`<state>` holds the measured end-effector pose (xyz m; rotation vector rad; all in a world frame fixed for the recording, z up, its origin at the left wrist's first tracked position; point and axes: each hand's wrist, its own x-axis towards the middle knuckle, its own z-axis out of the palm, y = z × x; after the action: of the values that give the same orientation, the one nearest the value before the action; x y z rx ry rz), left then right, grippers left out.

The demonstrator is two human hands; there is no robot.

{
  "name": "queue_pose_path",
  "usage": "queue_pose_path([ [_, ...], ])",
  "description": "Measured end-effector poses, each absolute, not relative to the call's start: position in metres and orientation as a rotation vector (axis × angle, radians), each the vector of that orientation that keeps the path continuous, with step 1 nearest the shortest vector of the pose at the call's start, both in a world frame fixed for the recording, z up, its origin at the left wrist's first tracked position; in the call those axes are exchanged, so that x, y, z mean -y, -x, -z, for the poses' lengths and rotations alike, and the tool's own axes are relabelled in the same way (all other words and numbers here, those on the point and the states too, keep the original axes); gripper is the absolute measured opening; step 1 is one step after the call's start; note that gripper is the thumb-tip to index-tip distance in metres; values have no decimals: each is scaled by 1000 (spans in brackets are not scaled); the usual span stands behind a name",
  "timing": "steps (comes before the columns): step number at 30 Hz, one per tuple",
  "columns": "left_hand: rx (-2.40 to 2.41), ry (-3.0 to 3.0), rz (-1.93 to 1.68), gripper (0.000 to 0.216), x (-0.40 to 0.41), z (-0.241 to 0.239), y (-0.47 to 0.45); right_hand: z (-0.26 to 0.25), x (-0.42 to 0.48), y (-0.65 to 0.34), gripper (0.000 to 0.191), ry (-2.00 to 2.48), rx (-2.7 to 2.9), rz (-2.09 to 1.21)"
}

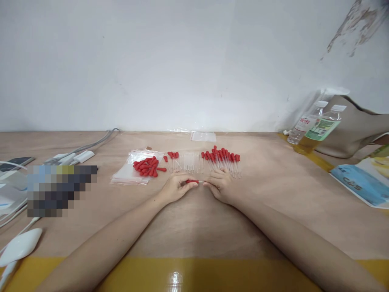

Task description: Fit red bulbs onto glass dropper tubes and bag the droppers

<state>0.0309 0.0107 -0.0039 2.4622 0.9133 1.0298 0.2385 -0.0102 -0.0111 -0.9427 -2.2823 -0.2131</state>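
Note:
My left hand [174, 187] pinches the red rubber bulb [192, 181] of a small dropper. My right hand [219, 185] pinches the clear glass tube end of the same dropper, so both hands meet over it at the table's middle. Just behind them lies a row of finished droppers with red bulbs [223, 159], a patch of bare glass tubes [190, 162], and a few more droppers [173, 156]. A pile of loose red bulbs [147, 166] rests on clear plastic bags [127, 175] to the left.
Cables and white adapters [80, 156] lie at the left, with a white object [20, 246] near the front left edge. Two plastic bottles [316, 126] and a beige bag [352, 125] stand at the back right. A blue printed packet [361, 182] lies right. A clear bag [203, 136] sits by the wall.

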Motion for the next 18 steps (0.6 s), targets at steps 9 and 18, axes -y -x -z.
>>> queue_pose_path([
  [9,-1010,-2012,-1048,23,-8,10,-34,17,7,-240,20,812,2170,381],
  [18,-1012,-1879,-966,31,-8,6,-34,8,8,-244,19,652,2216,652],
])
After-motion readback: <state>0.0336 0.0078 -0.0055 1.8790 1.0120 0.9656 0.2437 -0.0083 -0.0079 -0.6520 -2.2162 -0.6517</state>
